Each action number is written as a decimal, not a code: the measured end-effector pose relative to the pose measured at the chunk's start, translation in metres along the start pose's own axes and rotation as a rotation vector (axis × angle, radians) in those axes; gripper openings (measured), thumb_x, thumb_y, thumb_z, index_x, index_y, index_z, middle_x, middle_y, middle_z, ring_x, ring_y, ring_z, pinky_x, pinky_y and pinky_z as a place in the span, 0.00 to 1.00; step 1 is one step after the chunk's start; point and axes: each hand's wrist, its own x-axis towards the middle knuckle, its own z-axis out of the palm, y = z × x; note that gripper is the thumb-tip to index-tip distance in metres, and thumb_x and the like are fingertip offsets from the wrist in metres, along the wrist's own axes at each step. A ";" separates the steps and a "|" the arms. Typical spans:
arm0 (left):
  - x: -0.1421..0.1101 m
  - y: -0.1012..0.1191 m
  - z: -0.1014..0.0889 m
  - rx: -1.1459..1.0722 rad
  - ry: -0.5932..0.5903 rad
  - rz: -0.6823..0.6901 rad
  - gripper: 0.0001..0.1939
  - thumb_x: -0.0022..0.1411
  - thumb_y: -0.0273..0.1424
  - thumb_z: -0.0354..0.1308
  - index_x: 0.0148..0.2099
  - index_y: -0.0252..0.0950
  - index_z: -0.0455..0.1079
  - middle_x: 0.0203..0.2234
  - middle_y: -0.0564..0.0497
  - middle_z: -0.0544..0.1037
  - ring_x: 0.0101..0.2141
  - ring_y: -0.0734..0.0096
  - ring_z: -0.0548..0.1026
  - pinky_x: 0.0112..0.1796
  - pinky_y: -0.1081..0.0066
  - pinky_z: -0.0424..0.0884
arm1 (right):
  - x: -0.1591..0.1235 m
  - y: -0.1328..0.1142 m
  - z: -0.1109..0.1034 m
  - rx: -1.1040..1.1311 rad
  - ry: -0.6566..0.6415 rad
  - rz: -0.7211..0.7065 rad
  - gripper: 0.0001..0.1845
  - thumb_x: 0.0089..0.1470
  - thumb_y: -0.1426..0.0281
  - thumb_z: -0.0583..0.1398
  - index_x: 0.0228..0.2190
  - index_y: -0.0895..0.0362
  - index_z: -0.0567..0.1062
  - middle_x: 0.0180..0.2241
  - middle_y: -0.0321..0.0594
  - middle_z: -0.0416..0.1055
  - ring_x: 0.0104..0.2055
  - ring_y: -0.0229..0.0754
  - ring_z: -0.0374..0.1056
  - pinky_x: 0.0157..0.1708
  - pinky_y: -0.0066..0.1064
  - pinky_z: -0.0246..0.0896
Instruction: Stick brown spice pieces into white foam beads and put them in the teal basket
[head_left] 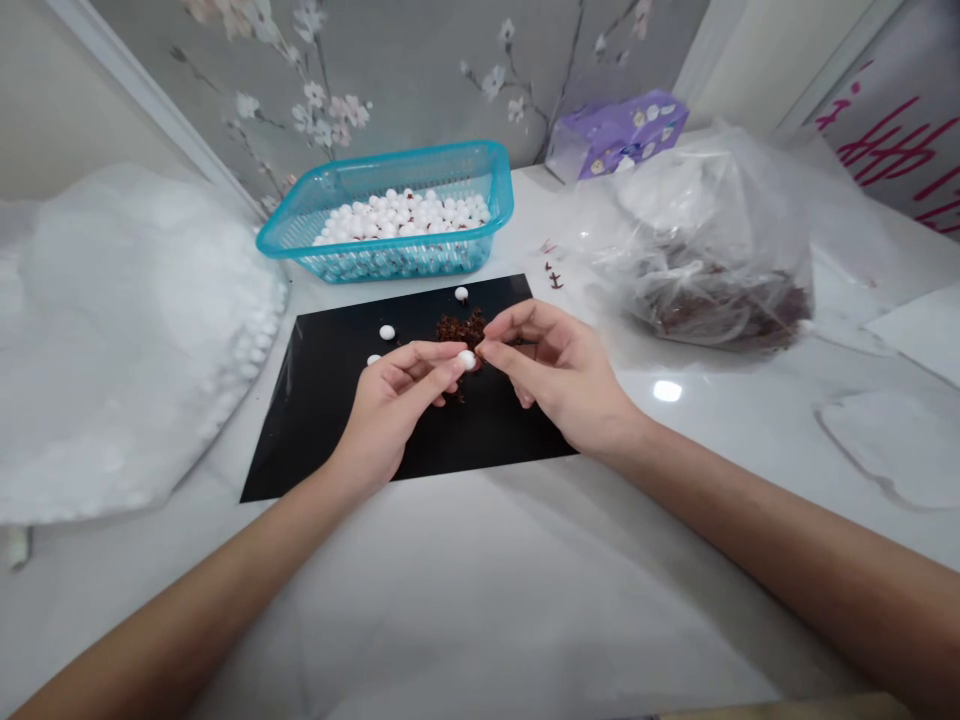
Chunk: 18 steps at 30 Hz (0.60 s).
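Between the thumb and index finger of my left hand (pixel 397 395) is a small white ball (pixel 466 360). My right hand (pixel 559 370) pinches what looks like a tiny brown piece right beside that ball; the fingertips mostly hide it. Both hands hover over a black mat (pixel 322 420). A heap of small dark brown pieces (pixel 461 328) lies on the mat just behind my fingers. Other white balls rest there too: one ball (pixel 387 332) left of the heap, one ball (pixel 461 294) at the back with a brown bit under it, and another partly behind my left hand.
A blue plastic basket (pixel 390 255) holding many white balls stands behind the mat. To the left bulges a large white bag (pixel 127 350) of balls. On the right sit a clear bag (pixel 712 270) of brown pieces and a purple package (pixel 619 135). Loose brown pieces (pixel 554 278) lie nearby.
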 end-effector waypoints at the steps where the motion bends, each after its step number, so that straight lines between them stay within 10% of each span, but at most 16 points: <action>1: 0.000 0.000 0.000 0.004 0.002 -0.001 0.10 0.49 0.35 0.64 0.35 0.37 0.76 0.27 0.51 0.77 0.27 0.76 0.70 0.26 0.77 0.65 | 0.000 0.000 0.001 0.001 0.008 -0.002 0.07 0.47 0.70 0.62 0.28 0.57 0.68 0.26 0.31 0.66 0.19 0.26 0.57 0.14 0.20 0.49; 18: 0.000 -0.001 0.000 -0.003 0.000 -0.003 0.10 0.47 0.36 0.65 0.33 0.39 0.76 0.26 0.54 0.77 0.26 0.78 0.69 0.28 0.77 0.65 | -0.005 0.002 0.005 -0.011 0.035 -0.006 0.09 0.47 0.66 0.62 0.26 0.56 0.67 0.26 0.32 0.65 0.20 0.27 0.58 0.15 0.22 0.51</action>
